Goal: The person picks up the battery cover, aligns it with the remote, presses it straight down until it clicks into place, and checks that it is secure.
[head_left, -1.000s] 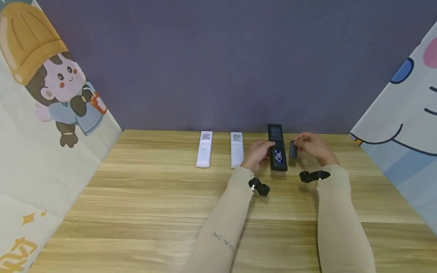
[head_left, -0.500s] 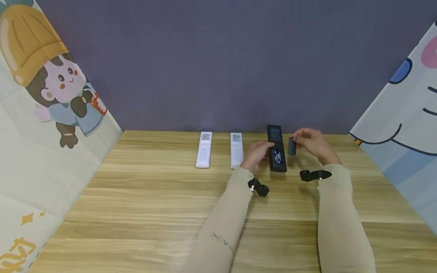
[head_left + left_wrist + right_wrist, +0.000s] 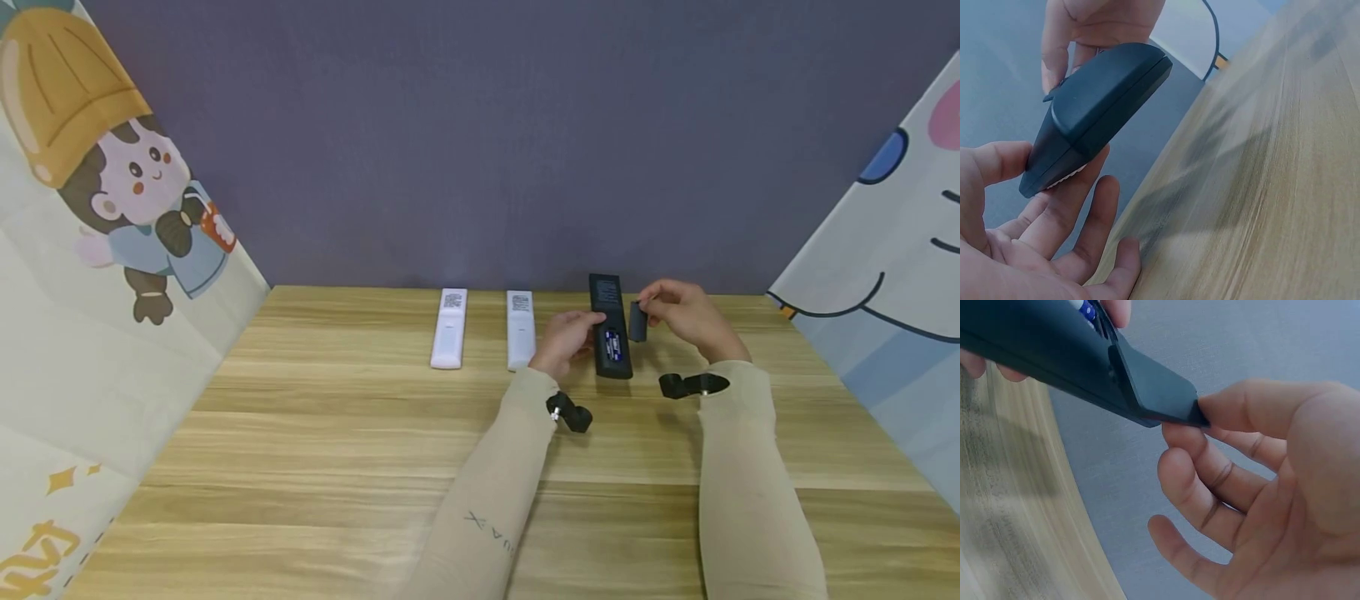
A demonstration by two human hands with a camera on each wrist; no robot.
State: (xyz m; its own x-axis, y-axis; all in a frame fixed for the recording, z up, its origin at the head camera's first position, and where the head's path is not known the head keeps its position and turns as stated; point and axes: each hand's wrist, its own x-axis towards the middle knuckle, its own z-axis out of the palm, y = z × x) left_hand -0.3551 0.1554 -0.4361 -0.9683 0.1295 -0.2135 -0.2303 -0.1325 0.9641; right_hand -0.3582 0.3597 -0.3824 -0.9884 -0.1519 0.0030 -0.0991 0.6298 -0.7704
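My left hand (image 3: 564, 342) grips a black remote control (image 3: 606, 292) by its side, thumb on the back face and fingers underneath. Its back faces up, and blue batteries (image 3: 613, 345) show in the uncovered compartment. In the left wrist view the remote (image 3: 1104, 94) is held off the table, tilted. My right hand (image 3: 692, 317) pinches the dark battery cover (image 3: 637, 322) between thumb and index finger, just right of the remote. Seen from the right wrist, the cover (image 3: 1159, 387) overlaps the remote's edge; whether they touch I cannot tell. The other right fingers are loosely bent.
Two white remote controls (image 3: 448, 329) lie face down to the left, the nearer white remote (image 3: 520, 325) close beside my left hand. A dark wall panel (image 3: 480, 150) stands along the wooden table's (image 3: 300, 433) back edge, with printed cloths at both sides.
My right hand has carried the battery cover slightly up and left, closer to the black remote. The left hand and its remote have stayed almost in place.
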